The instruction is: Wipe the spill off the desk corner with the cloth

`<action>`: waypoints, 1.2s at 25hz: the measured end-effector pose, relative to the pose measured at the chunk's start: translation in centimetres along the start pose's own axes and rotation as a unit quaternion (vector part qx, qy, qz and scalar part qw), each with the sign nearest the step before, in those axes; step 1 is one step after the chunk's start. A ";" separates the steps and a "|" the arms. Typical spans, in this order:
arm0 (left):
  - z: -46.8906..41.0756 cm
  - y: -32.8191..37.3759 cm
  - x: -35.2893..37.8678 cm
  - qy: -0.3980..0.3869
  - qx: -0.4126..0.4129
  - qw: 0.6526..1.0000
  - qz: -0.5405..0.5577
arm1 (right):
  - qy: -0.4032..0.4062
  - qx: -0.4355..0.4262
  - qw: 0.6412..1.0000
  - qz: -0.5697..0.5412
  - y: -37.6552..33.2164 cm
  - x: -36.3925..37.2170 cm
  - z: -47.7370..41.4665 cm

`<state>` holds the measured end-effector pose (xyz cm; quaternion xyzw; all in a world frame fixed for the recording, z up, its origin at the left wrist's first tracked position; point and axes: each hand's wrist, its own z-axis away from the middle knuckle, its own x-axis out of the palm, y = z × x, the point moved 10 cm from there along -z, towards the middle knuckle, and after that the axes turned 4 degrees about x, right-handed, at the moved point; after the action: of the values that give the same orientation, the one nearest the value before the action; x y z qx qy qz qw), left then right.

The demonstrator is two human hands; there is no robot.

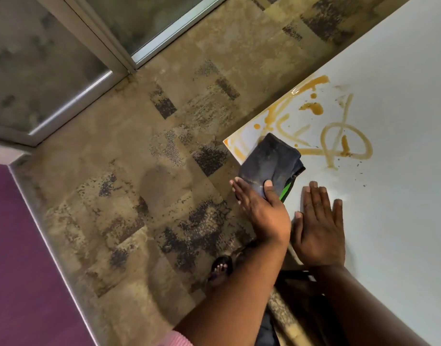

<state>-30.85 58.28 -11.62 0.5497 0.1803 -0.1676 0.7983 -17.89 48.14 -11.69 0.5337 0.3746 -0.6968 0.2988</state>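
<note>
the right hand is lying flat and spread on the white bench, holding nothing, while the left hand is pinching the dark cloth at its near edge – thumb on top, fingers beneath. the cloth is resting at the bench corner, touching the orange spill. beyond it, streaks and loops are lying mostly unwiped – the job looks barely started.

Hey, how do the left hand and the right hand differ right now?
The left hand pinches the dark cloth at the desk corner edge; the right hand holds nothing. The left hangs partly past the edge, while the right lies flat, fingers spread. Both are short of the orange spill.
</note>
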 end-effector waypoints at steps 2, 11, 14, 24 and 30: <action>0.9 0.5 0.5 -0.012 0.014 0.999 -0.027 | 0.002 -0.002 1.000 0.001 0.0 0.0 0.0; -1.5 2.3 1.1 -0.021 0.040 0.999 -0.003 | 0.003 -0.002 1.000 -0.013 -0.1 -0.4 0.0; -5.5 2.8 0.3 -0.030 0.064 0.997 0.020 | -0.003 -0.005 1.000 0.001 -0.3 -0.2 0.0; 0.0 -0.1 1.4 -0.008 0.083 0.996 0.035 | -0.017 0.014 1.000 -0.010 -0.2 -0.4 -0.1; -12.1 3.1 -0.9 0.010 0.112 0.992 0.054 | -0.012 0.013 1.000 -0.010 0.1 0.1 0.0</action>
<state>-31.48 70.73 -12.70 0.6461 0.1385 -0.1376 0.7378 -17.88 48.09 -11.85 0.5255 0.3671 -0.7108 0.2895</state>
